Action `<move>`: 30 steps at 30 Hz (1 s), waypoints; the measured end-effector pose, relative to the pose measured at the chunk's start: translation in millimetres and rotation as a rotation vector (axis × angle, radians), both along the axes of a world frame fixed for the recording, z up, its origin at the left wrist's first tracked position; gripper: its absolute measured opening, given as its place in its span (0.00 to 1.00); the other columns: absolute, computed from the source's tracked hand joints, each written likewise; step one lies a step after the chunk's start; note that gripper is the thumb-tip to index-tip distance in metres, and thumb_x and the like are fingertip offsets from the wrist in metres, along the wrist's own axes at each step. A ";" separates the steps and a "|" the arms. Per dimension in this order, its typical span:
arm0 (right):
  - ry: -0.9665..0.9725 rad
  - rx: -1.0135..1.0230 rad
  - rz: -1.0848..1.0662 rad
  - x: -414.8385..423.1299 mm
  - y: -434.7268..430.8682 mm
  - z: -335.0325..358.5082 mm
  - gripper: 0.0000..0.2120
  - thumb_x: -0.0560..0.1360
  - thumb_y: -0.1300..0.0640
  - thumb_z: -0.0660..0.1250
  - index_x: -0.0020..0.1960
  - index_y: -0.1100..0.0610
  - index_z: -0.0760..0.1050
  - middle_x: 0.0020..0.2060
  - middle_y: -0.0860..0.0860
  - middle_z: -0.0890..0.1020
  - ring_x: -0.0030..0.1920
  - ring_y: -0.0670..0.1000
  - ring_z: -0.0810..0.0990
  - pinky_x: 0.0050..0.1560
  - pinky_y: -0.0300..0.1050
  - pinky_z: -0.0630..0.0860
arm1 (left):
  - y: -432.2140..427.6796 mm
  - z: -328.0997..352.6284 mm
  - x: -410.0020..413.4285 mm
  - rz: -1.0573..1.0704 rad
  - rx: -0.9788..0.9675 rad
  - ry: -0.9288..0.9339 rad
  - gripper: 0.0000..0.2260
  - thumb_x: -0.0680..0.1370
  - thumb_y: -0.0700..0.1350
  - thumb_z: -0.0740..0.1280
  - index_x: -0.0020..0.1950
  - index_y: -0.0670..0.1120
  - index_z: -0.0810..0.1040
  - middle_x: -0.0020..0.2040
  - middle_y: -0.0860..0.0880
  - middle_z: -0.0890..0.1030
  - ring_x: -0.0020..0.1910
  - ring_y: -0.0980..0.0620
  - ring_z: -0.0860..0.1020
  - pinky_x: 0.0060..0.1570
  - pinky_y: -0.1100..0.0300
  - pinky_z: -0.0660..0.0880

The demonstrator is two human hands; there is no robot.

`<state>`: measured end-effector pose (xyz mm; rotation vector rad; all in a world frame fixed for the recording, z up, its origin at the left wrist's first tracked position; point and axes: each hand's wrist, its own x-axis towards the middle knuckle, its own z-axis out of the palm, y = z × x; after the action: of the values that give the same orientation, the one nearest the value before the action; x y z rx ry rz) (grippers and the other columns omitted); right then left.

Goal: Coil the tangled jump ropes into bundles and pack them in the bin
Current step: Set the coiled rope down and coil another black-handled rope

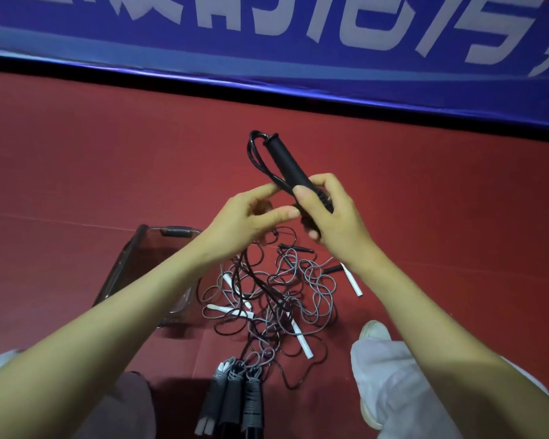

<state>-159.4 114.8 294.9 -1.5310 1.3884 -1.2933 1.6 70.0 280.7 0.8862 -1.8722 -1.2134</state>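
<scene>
My right hand (327,213) grips a black jump-rope handle (286,163) that points up and away, with black cord looped beside its top end. My left hand (251,213) pinches the black cord (260,283) right next to the handle; the cord trails down to the floor. Below my hands lies a tangled pile of grey and black ropes (298,296) with white and black handles. A clear plastic bin (146,258) with a dark rim stands on the floor to the left, partly hidden by my left forearm. Three coiled bundles (235,397) lie side by side near the bottom.
The floor is red matting (76,160). A blue banner with white lettering (298,42) runs along the far edge. My knees in light trousers and a white shoe (374,332) sit at the lower right and lower left.
</scene>
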 end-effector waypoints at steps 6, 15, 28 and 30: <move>-0.524 0.203 0.051 -18.1 -9.9 13.5 0.13 0.79 0.48 0.61 0.56 0.58 0.67 0.33 0.56 0.78 0.21 0.48 0.65 0.21 0.33 0.56 | -8.6 -5.9 7.6 -0.084 0.329 -0.186 0.33 0.73 0.68 0.51 0.41 0.43 0.84 0.28 0.51 0.62 0.27 0.54 0.63 0.31 0.65 0.65; -0.646 0.409 0.384 -33.3 -8.1 14.4 0.21 0.74 0.38 0.58 0.56 0.52 0.75 0.34 0.54 0.77 0.20 0.44 0.63 0.19 0.31 0.55 | -19.9 -14.8 26.8 -0.212 0.408 0.069 0.07 0.73 0.43 0.64 0.45 0.41 0.80 0.33 0.53 0.77 0.34 0.58 0.72 0.41 0.70 0.70; 0.561 0.859 0.610 -7.4 7.0 -14.6 0.23 0.72 0.48 0.73 0.57 0.56 0.65 0.31 0.50 0.76 0.25 0.48 0.69 0.23 0.38 0.63 | -16.0 -18.7 26.4 -0.149 -0.237 -0.475 0.12 0.75 0.46 0.71 0.36 0.54 0.70 0.28 0.56 0.76 0.27 0.63 0.73 0.31 0.71 0.66; 0.856 0.756 0.535 -3.2 3.0 -22.2 0.21 0.72 0.45 0.71 0.57 0.54 0.67 0.38 0.51 0.76 0.33 0.50 0.72 0.32 0.43 0.68 | -10.9 -16.8 22.0 -0.170 -0.188 -0.460 0.12 0.76 0.46 0.71 0.36 0.53 0.71 0.26 0.56 0.76 0.25 0.62 0.71 0.29 0.71 0.65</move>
<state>-162.6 117.8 272.7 -1.7417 1.5154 0.2758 23.6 59.1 264.0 0.9764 -2.4259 -0.9617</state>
